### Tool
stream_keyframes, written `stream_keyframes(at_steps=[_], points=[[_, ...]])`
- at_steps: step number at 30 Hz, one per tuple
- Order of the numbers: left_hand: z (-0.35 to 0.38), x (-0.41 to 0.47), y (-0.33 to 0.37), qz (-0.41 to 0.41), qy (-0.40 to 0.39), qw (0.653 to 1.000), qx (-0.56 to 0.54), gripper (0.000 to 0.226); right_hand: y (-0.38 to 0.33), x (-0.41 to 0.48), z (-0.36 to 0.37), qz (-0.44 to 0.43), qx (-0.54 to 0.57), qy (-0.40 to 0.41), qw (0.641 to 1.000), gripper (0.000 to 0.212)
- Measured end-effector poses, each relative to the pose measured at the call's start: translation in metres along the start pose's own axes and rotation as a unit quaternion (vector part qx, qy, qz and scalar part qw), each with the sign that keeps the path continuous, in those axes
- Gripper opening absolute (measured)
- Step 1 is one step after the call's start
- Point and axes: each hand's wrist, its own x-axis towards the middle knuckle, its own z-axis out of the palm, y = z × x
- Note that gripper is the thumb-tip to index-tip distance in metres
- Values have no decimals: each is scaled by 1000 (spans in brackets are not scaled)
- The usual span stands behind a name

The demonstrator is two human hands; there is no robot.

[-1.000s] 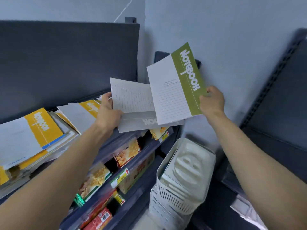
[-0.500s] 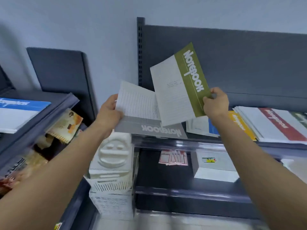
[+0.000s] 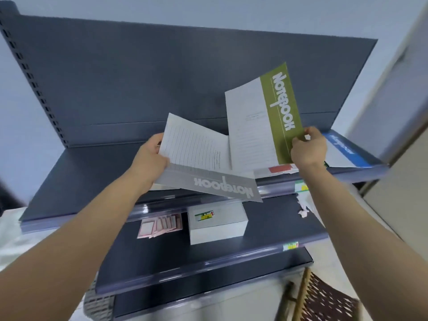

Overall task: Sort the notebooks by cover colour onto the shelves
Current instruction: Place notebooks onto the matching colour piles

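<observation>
Head view, facing dark grey shelving.

- Top shelf (image 3: 92,172): the left stretch shows dark surface.
- Left hand (image 3: 150,158): raised over the middle of the top shelf, fingers curled round the left edge of the grey notebook (image 3: 208,167). The notebook is off the shelf and tilted toward the camera. Its lined white panel is uppermost, and its grey band with upside-down "Notebook" lettering is nearest the viewer.
- Green notebook (image 3: 261,119): also in the air, more upright, with the green band on its right side. Its lower left corner overlaps the grey one's upper right corner.
- Right hand (image 3: 309,147): thumb and fingertips pinch the lower right corner of the green band.
- Red notebook (image 3: 280,169): lies flat on the top shelf below the green one, mostly hidden.
- Blue notebook (image 3: 345,149): lies flat at the right end of the top shelf, just beyond the right hand.
- Lower shelf (image 3: 266,225): a fan of pink packets (image 3: 159,227), with a white box (image 3: 217,225) just beside them to the right.
- Woven basket (image 3: 324,300): bottom right, blurred.
</observation>
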Motion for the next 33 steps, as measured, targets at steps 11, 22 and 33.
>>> stream_keyframes(at_steps=[11, 22, 33], points=[[92, 61, 13, 0, -63, 997, 41, 62, 53, 72, -40, 75, -16, 72, 994, 29], [146, 129, 15, 18, -134, 985, 109, 58, 73, 134, -45, 97, -24, 145, 984, 32], [216, 164, 32, 5, -95, 986, 134, 62, 109, 219, -53, 92, -27, 108, 990, 31]])
